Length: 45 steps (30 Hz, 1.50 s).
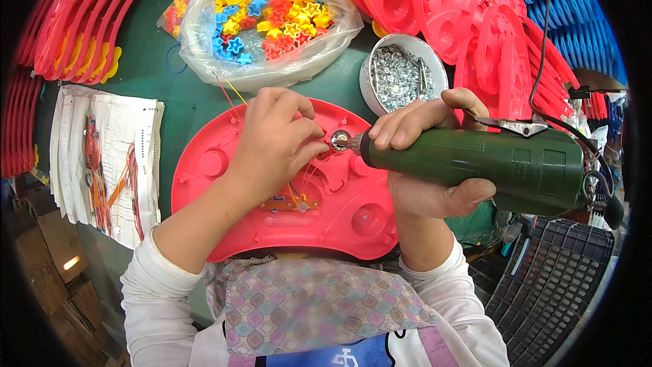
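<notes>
My right hand (432, 194) is wrapped around a green electric screwdriver (475, 166), held almost level. Its bit points left at a small round metal-coloured part (339, 138) on a red plastic shell (231, 221). Close beside that part, my left hand (275, 136) is closed, thumb and fingertips pinched together; whatever they hold is hidden. The shell lies on the green table in front of me with its inner side up. Thin wires run from an orange circuit board (292, 204) below my left hand. One red and one yellow wire stick up at the shell's upper left.
Behind the shell sits a clear plastic bag (204, 47) of star-shaped coloured pieces, beside a white bowl of screws (401, 71). Bundled wires (102, 170) lie on papers at left. Red shells (435, 0) and blue parts (564, 13) are stacked far right. A black cord (543, 47) hangs there.
</notes>
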Available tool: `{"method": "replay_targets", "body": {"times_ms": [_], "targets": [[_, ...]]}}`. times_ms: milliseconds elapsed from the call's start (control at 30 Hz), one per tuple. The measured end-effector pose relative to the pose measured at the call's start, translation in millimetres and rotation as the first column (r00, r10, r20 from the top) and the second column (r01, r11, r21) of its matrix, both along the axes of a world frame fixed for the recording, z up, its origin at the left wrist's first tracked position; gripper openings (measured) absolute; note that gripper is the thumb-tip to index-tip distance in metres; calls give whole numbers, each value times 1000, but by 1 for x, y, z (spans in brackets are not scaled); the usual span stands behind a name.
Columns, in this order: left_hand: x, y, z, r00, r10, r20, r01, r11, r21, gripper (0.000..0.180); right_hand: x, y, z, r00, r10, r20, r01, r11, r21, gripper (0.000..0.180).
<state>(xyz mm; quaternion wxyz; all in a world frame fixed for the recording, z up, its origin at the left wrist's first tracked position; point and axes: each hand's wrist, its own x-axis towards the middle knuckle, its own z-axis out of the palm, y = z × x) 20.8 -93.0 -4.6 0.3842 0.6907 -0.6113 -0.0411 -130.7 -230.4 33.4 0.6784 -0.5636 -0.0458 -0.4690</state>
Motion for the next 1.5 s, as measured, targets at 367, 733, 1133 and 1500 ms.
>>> {"method": "replay_targets", "body": {"times_ms": [367,733,1133,1500], "targets": [[-2,-1,-3,999,-16,-42,16,1000,-5,21,5,4,-7,1000,6,-24,-3,991,135,93],[-7,-3,-13,999,10,-30,-12,998,-66,24,9,-1,19,933,88,-350,-108,993,-39,101],[31,11,30,998,-1,-56,3,1000,27,15,-164,-23,4,792,-345,-504,411,911,23,90],[52,44,25,815,-90,572,28,993,116,11,-186,-47,-19,199,-865,-461,814,408,-414,47]]}}
